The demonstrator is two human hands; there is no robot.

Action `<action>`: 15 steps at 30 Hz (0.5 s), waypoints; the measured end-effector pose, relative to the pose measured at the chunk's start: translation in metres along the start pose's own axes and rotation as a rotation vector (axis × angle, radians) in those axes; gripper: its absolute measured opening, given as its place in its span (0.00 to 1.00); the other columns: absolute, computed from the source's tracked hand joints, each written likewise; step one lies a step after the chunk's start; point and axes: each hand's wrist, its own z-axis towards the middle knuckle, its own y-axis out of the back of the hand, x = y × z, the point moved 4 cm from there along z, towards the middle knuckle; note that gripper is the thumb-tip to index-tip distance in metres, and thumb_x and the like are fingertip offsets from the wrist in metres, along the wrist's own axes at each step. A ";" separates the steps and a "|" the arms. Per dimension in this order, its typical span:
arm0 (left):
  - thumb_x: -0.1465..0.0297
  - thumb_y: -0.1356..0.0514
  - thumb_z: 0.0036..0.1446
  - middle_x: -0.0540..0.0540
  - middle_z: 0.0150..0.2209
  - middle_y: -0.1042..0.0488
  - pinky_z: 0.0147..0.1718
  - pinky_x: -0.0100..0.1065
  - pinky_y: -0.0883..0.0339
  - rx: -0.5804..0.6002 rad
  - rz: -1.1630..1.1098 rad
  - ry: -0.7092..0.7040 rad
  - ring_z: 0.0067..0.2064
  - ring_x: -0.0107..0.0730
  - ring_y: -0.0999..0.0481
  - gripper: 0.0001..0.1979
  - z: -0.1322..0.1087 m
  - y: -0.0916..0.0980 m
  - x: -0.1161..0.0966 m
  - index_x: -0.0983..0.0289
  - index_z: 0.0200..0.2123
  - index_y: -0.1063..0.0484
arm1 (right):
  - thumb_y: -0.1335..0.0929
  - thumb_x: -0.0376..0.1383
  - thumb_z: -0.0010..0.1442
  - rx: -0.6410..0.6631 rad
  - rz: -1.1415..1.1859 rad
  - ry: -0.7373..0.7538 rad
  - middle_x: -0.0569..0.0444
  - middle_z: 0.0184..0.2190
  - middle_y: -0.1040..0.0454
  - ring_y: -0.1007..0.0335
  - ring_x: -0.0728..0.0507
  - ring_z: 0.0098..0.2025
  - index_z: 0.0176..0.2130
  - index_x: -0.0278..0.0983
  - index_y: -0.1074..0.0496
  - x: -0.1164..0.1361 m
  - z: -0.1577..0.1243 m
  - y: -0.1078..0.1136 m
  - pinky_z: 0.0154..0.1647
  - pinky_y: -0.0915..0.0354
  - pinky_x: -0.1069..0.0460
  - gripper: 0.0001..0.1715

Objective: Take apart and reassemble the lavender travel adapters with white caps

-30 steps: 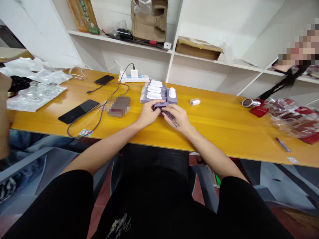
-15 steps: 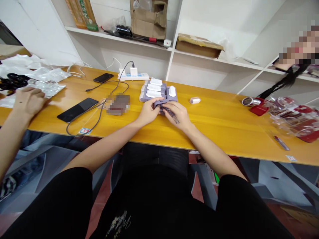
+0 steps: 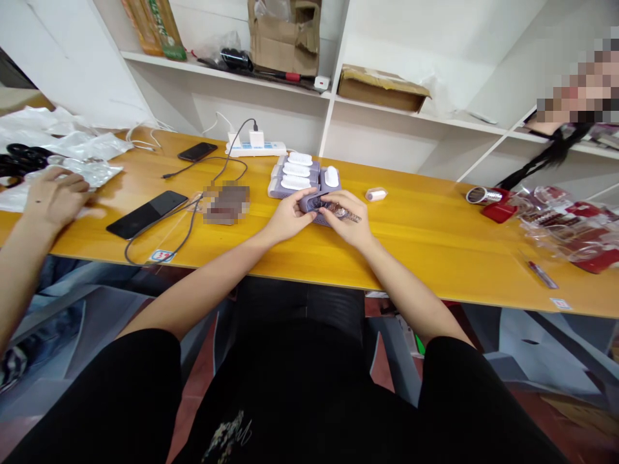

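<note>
My left hand [image 3: 290, 218] is closed around a small purple-grey case [image 3: 310, 202], whose dark hollow side shows. My right hand [image 3: 349, 222] pinches a brown, see-through strip with teeth or ridges [image 3: 352, 216]; one end is at the hollow of the case, the other sticks out past the fingers. The strip's exact kind cannot be made out. Just behind my hands stand several similar purple-grey cases [image 3: 280, 187], topped with white, ridged oval pieces [image 3: 296, 170]. A small white and pinkish piece [image 3: 376, 194] lies to the right of my hands.
Two phones [image 3: 147, 214] [image 3: 197, 152], a grey cable [image 3: 196, 216] and a white power strip [image 3: 256, 149] are on the left. Another person's hand [image 3: 58, 193] rests by plastic bags [image 3: 68, 145]. Clear and red packages [image 3: 575, 225] and a thin tube [image 3: 542, 274] lie right.
The brown strip has turned in my right hand and now points more sideways to the right. The case has tilted, showing its hollow more. The view has shifted slightly.
</note>
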 end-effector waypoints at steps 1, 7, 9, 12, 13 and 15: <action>0.67 0.21 0.56 0.68 0.65 0.15 0.64 0.49 0.17 0.001 0.000 0.014 0.61 0.52 0.12 0.40 0.000 0.001 0.001 0.66 0.71 0.23 | 0.21 0.51 0.72 -0.007 0.023 -0.045 0.48 0.49 0.10 0.11 0.36 0.50 0.51 0.45 0.12 -0.003 0.000 0.001 0.58 0.16 0.38 0.15; 0.64 0.19 0.53 0.68 0.59 0.12 0.62 0.52 0.16 0.010 -0.023 0.070 0.55 0.52 0.09 0.41 0.000 0.001 0.000 0.68 0.69 0.21 | 0.18 0.59 0.65 -0.014 0.189 -0.297 0.45 0.50 0.09 0.10 0.35 0.52 0.56 0.43 0.15 -0.016 -0.002 0.003 0.60 0.16 0.38 0.31; 0.63 0.18 0.53 0.67 0.57 0.11 0.61 0.52 0.15 0.026 -0.038 0.076 0.53 0.51 0.09 0.41 -0.001 0.000 -0.002 0.68 0.69 0.20 | 0.17 0.59 0.64 -0.015 0.221 -0.303 0.45 0.51 0.09 0.10 0.34 0.53 0.57 0.43 0.16 -0.017 -0.001 0.004 0.61 0.16 0.37 0.33; 0.62 0.18 0.54 0.68 0.56 0.11 0.58 0.49 0.14 0.057 -0.041 0.075 0.48 0.47 0.09 0.40 -0.002 -0.001 -0.005 0.70 0.67 0.19 | 0.17 0.59 0.64 -0.013 0.215 -0.304 0.45 0.50 0.09 0.10 0.33 0.53 0.58 0.43 0.16 -0.016 -0.001 0.006 0.59 0.17 0.38 0.33; 0.61 0.17 0.54 0.68 0.56 0.11 0.56 0.48 0.14 0.076 -0.038 0.075 0.47 0.45 0.09 0.40 -0.002 -0.001 -0.007 0.70 0.67 0.18 | 0.17 0.59 0.64 -0.010 0.201 -0.305 0.46 0.50 0.09 0.10 0.33 0.53 0.59 0.43 0.16 -0.016 -0.001 0.006 0.59 0.17 0.38 0.34; 0.58 0.17 0.55 0.67 0.56 0.11 0.53 0.46 0.14 0.120 -0.042 0.076 0.43 0.41 0.10 0.40 -0.002 -0.001 -0.009 0.69 0.66 0.18 | 0.18 0.59 0.65 0.000 0.163 -0.289 0.46 0.50 0.09 0.10 0.33 0.53 0.58 0.43 0.16 -0.013 -0.001 0.007 0.59 0.19 0.38 0.33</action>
